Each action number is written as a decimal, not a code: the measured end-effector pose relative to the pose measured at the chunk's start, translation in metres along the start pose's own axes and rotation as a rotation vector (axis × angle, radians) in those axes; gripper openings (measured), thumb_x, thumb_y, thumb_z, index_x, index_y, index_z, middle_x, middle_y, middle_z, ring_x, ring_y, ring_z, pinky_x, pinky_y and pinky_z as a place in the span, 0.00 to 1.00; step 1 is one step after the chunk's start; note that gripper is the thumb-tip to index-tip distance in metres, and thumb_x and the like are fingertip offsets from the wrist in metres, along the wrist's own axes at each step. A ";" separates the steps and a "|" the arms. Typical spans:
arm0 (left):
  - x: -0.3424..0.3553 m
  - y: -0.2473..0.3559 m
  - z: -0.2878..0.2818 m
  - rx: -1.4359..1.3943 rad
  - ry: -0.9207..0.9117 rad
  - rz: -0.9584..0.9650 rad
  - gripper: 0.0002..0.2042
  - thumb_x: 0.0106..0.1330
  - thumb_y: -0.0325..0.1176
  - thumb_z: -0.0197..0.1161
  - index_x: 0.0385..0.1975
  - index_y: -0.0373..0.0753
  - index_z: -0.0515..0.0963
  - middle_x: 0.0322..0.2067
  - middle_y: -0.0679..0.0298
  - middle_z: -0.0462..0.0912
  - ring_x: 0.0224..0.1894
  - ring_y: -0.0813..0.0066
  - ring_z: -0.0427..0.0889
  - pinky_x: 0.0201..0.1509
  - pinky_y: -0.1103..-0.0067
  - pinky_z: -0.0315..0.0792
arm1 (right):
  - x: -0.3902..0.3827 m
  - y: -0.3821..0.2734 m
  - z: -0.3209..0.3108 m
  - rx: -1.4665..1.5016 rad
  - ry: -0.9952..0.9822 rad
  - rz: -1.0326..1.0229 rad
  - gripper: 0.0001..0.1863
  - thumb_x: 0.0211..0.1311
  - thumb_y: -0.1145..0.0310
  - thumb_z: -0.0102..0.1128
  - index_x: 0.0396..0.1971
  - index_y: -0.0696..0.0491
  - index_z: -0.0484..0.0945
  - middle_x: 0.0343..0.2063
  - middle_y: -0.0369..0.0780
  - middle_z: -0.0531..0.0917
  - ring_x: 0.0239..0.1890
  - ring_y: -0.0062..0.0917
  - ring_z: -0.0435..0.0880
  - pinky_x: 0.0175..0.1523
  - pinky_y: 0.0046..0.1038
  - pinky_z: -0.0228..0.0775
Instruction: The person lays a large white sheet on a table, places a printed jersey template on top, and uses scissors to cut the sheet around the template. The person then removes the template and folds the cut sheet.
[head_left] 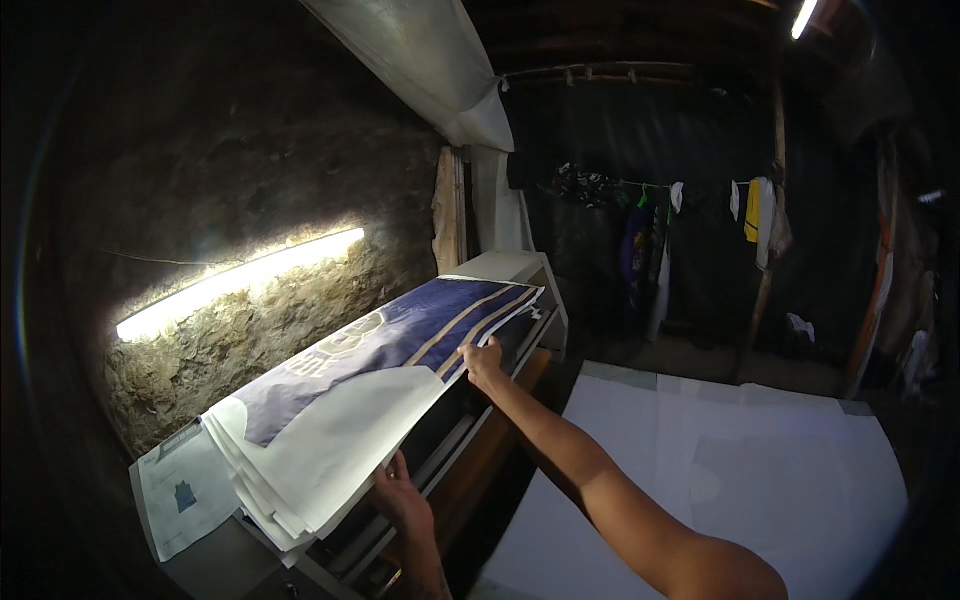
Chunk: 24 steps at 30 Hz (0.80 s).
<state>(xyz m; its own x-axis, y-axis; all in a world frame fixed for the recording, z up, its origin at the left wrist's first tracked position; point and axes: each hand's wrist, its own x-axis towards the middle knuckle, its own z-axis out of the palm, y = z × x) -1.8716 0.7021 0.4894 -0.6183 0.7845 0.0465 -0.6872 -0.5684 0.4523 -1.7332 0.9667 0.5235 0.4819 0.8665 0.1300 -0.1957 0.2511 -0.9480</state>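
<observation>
A stack of large white paper sheets lies over a long machine (545, 310) by the wall. On top is a printed sheet (340, 430) with a dark purple jersey shape, tan stripes and pale lettering; its near end is plain white. My right hand (482, 362) pinches the sheet's right edge beside the stripes, arm stretched forward. Lower down, my left hand (403, 497) is closed at the same edge, near the white end, with some fingers hidden behind the paper. Several sheet corners fan out at the near left.
A lit tube lamp (240, 283) runs along the rough wall. Below it, a paper with a small blue garment picture (185, 497) lies at the machine's left end. A wide white table (740, 480) stands at right. Garments (752, 212) hang on a line at the back.
</observation>
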 end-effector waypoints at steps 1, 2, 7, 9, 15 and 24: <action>-0.002 0.003 0.001 0.011 0.013 -0.023 0.18 0.69 0.32 0.50 0.51 0.23 0.66 0.48 0.50 0.72 0.52 0.64 0.73 0.63 0.72 0.69 | 0.002 -0.004 0.003 0.008 0.003 -0.067 0.40 0.39 0.82 0.62 0.58 0.66 0.57 0.55 0.54 0.66 0.60 0.39 0.66 0.64 0.30 0.59; -0.003 0.006 0.001 0.041 0.027 -0.038 0.17 0.69 0.31 0.50 0.50 0.22 0.66 0.48 0.50 0.72 0.51 0.64 0.73 0.63 0.72 0.69 | 0.004 -0.006 0.005 -0.060 0.042 -0.121 0.41 0.38 0.80 0.64 0.58 0.66 0.57 0.55 0.54 0.66 0.59 0.38 0.67 0.63 0.30 0.60; -0.005 0.015 -0.023 0.203 -0.056 -0.074 0.17 0.66 0.26 0.53 0.53 0.26 0.65 0.48 0.54 0.70 0.51 0.63 0.72 0.62 0.70 0.69 | 0.001 0.014 -0.006 -0.100 0.133 -0.225 0.42 0.35 0.76 0.67 0.56 0.64 0.58 0.48 0.49 0.69 0.51 0.32 0.71 0.54 0.30 0.68; -0.006 0.013 -0.050 0.266 -0.252 -0.033 0.21 0.66 0.26 0.53 0.58 0.32 0.60 0.52 0.54 0.66 0.54 0.62 0.70 0.62 0.68 0.68 | -0.006 0.029 -0.019 0.047 0.134 -0.150 0.44 0.34 0.79 0.65 0.58 0.61 0.55 0.48 0.49 0.68 0.49 0.34 0.72 0.51 0.31 0.70; -0.007 0.020 -0.148 0.614 -0.495 0.032 0.18 0.66 0.32 0.53 0.54 0.32 0.68 0.53 0.54 0.72 0.54 0.63 0.72 0.58 0.66 0.69 | -0.020 0.046 -0.042 0.292 0.084 0.146 0.40 0.38 0.83 0.62 0.58 0.67 0.56 0.52 0.51 0.69 0.52 0.40 0.73 0.57 0.32 0.67; -0.058 0.251 -0.119 1.684 -0.875 -0.274 0.27 0.63 0.51 0.58 0.52 0.35 0.71 0.47 0.57 0.78 0.46 0.70 0.78 0.46 0.78 0.72 | -0.023 0.049 -0.058 0.534 -0.476 0.433 0.19 0.54 0.69 0.55 0.47 0.58 0.72 0.45 0.41 0.76 0.48 0.32 0.74 0.56 0.35 0.68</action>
<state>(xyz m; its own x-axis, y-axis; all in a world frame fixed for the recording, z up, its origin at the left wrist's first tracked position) -2.0534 0.4842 0.4945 0.1317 0.9905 -0.0394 0.6390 -0.0544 0.7672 -1.7043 0.9339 0.4576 -0.1183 0.9929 0.0082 -0.7166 -0.0796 -0.6930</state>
